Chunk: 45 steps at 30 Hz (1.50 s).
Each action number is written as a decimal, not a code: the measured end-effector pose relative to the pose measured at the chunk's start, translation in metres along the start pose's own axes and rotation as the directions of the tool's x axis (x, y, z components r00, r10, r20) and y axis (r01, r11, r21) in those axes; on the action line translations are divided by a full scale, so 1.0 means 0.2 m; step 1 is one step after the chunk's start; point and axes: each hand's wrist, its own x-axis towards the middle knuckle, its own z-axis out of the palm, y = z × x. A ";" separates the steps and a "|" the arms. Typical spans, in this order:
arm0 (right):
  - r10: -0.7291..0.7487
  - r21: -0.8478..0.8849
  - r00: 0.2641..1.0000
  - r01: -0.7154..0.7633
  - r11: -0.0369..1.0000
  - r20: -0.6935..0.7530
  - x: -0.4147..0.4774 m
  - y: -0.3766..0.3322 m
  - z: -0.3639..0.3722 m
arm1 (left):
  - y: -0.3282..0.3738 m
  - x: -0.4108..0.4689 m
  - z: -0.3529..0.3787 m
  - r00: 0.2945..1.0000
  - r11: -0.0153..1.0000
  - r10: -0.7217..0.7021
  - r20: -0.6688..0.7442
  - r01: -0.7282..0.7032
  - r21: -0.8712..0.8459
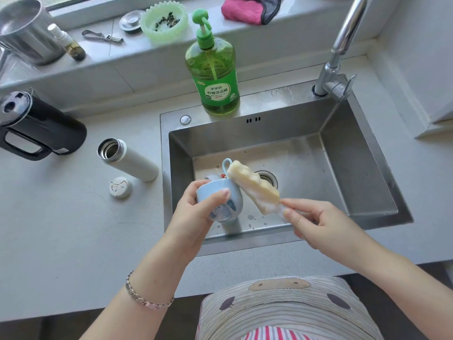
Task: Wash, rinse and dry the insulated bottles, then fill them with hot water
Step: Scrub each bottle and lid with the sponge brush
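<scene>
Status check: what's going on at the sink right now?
Left hand grips blue bottle over sink. Right hand pinches sponge brush. White bottle open on counter.

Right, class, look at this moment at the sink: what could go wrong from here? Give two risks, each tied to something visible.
1. The left hand alone grips the blue bottle over the sink while the right hand holds a foamy sponge brush beside it; soapy, it could slip and drop.
2. The white bottle stands open beside the sink, its cap off; suds may splash in, or an arm could knock it over.
</scene>
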 end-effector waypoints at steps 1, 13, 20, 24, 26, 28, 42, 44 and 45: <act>-0.007 -0.031 1.000 0.006 1.000 -0.026 -0.01 0.01 -0.03 | -0.01 0.00 -0.01 1.000 0.999 -0.001 -0.026 0.002 0.033; -0.390 -0.349 0.904 0.313 0.883 -0.175 -0.04 -0.01 0.01 | 0.00 -0.07 0.02 0.923 0.823 0.381 -0.051 -0.313 0.474; -0.129 0.052 0.975 0.141 0.989 -0.181 0.02 -0.04 0.05 | -0.02 -0.09 0.08 0.926 0.825 0.378 -0.008 -0.333 0.457; -0.080 0.233 0.997 0.075 0.970 0.013 -0.05 -0.09 0.10 | -0.04 -0.06 0.06 0.928 0.863 0.363 -0.078 -0.303 0.405; -0.008 0.290 1.000 0.005 0.957 0.009 -0.02 -0.09 0.06 | -0.04 -0.08 0.06 0.929 0.860 0.365 -0.060 -0.312 0.403; 0.029 0.287 1.000 -0.024 0.958 -0.012 -0.01 -0.08 0.04 | -0.05 -0.10 0.06 0.929 0.854 0.369 -0.038 -0.323 0.409; -0.080 0.167 0.997 0.077 0.983 0.010 -0.05 -0.08 0.02 | -0.06 -0.07 0.04 0.921 0.880 0.381 -0.084 -0.333 0.340; -0.067 0.139 0.997 0.071 0.988 -0.035 -0.04 -0.06 -0.01 | -0.06 -0.07 0.04 0.919 0.882 0.383 -0.092 -0.334 0.333; -0.077 0.116 0.996 0.081 0.990 -0.039 -0.04 -0.06 -0.01 | -0.05 -0.07 0.04 0.918 0.885 0.384 -0.103 -0.334 0.324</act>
